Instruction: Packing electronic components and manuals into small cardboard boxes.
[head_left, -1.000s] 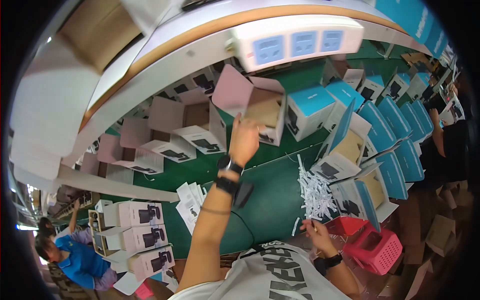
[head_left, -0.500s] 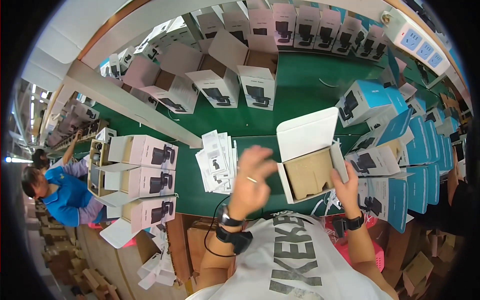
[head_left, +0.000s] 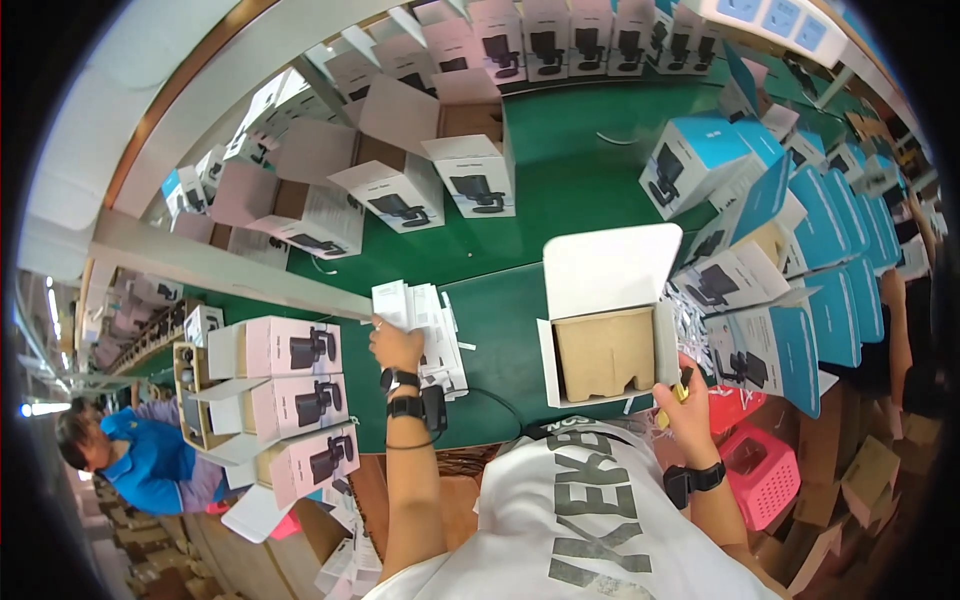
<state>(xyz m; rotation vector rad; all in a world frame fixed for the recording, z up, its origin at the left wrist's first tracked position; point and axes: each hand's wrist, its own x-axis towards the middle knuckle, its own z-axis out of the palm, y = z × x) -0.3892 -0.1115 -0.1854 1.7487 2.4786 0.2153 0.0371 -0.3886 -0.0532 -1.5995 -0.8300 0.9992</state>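
Observation:
An open white carton [head_left: 607, 318] with a brown cardboard insert stands on the green table [head_left: 560, 190] right in front of me, its lid flap raised. My right hand [head_left: 685, 405] rests at the carton's lower right corner, pinching a small yellow piece. My left hand [head_left: 396, 347] reaches left onto a pile of white leaflets [head_left: 425, 325] and grips the edge of one. Both wrists wear dark bands.
Pink-sided cartons [head_left: 290, 400] are stacked at my left, blue ones [head_left: 790, 290] line the right, and more open cartons [head_left: 440, 160] fill the far side. A pink basket [head_left: 765, 470] sits by my right arm. A person in blue [head_left: 140, 465] works at lower left.
The carton I reached for at the far side now stands in front of me. My left hand dropped from mid-air to the leaflet pile; my right hand moved to the carton's lower right corner.

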